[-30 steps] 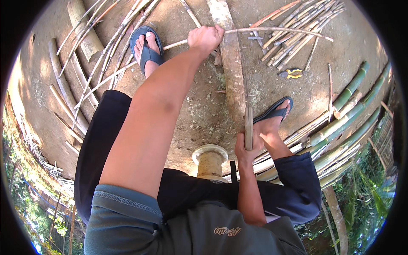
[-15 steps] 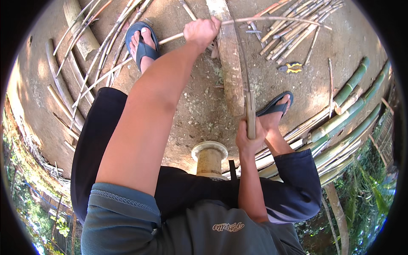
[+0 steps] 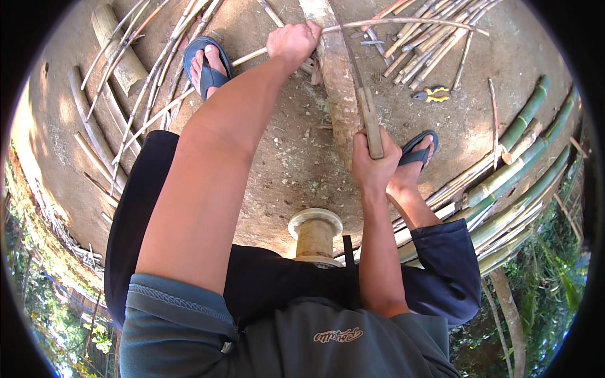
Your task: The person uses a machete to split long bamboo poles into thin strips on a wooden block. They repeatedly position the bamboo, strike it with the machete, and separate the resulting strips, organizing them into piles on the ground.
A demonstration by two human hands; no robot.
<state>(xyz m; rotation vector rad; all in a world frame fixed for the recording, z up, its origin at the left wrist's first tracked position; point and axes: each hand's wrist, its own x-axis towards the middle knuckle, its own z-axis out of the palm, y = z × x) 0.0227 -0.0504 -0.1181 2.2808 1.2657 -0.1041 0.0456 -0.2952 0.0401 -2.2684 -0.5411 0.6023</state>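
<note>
My left hand [image 3: 293,41] is closed around a long thin cane stick [image 3: 391,21], pressing it across the far end of a rough wooden beam [image 3: 334,82]. The stick runs from near my left foot out to the right, over the beam. In my right hand [image 3: 376,154] is the wooden handle of a saw [image 3: 370,120]. Its narrow dark blade points away from me and meets the stick at the beam's right edge. Whether the blade has cut into the stick is too small to tell.
Yellow-and-black pliers [image 3: 432,94] lie right of the beam, below a pile of cut canes [image 3: 435,44]. Long sticks [image 3: 170,63] spread on the left; green bamboo poles [image 3: 529,113] lie right. My sandalled feet flank the beam, and a round pale stool [image 3: 314,234] stands near me.
My right hand has pushed the saw forward, away from me, its handle now alongside the beam. The left hand still grips the stick, with the view shifted slightly.
</note>
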